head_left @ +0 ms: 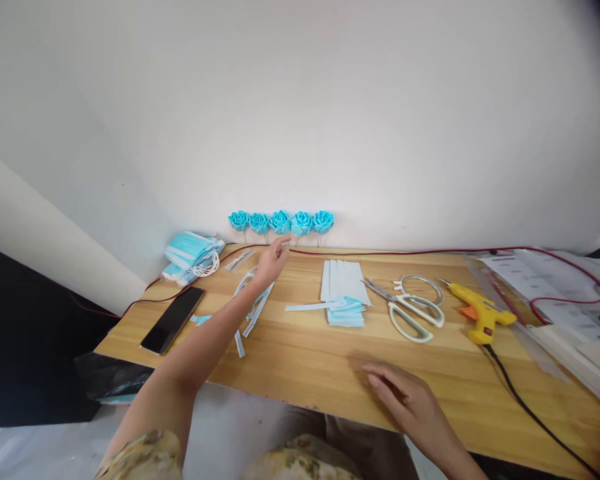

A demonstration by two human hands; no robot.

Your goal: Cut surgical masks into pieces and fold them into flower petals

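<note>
My left hand [271, 259] is stretched far forward over the wooden table [300, 353], fingers extended toward a row of several blue fabric roses [281, 222] leaning against the white wall. Its fingertips are just below and in front of the roses and hold nothing. My right hand [399, 391] lies flat and open on the table near the front edge, empty. Cut blue strips [253, 303] lie under my left forearm. A stack of folded blue mask pieces [344, 292] sits in the middle of the table.
White-handled scissors [410, 310] and a yellow glue gun [480, 313] with a black cord lie to the right. A black phone [173, 320] and a pile of blue face masks [193, 257] are at the left. Papers [545, 280] and a red cable [430, 252] lie at the far right.
</note>
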